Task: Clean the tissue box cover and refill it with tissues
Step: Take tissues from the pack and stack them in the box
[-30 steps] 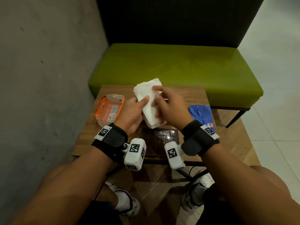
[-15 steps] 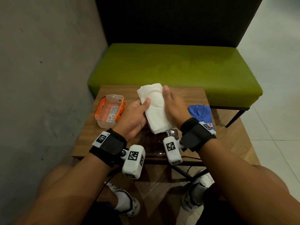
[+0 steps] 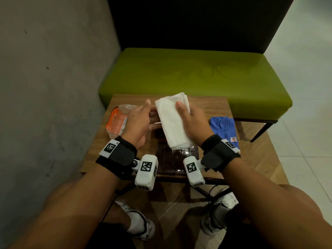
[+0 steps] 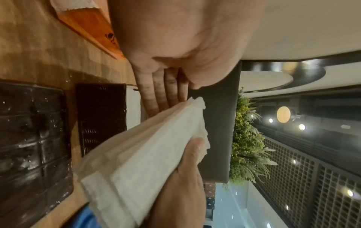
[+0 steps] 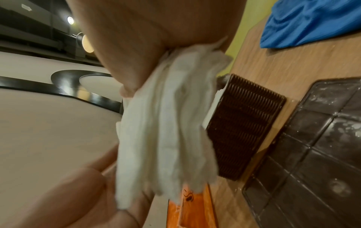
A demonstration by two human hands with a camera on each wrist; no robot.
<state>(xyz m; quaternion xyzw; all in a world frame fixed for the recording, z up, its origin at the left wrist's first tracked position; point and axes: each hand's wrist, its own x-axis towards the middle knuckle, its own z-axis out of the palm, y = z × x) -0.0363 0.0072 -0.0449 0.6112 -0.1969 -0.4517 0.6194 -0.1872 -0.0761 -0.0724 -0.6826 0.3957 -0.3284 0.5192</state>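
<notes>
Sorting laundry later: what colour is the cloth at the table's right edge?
Blue cloth; shows best in the head view.

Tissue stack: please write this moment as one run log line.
white folded tissue stack held above table | right hand grips it | left hand flat against its side | dark woven cover unfilled

Both forearms reached forward, wrists strapped in black bands. Right hand (image 3: 193, 123) was raised with its thumb (image 3: 180, 109) clamped down in a grip, palm turned inward. Left hand (image 3: 139, 123) faced it, fingers (image 4: 156, 94) straight and together.
</notes>
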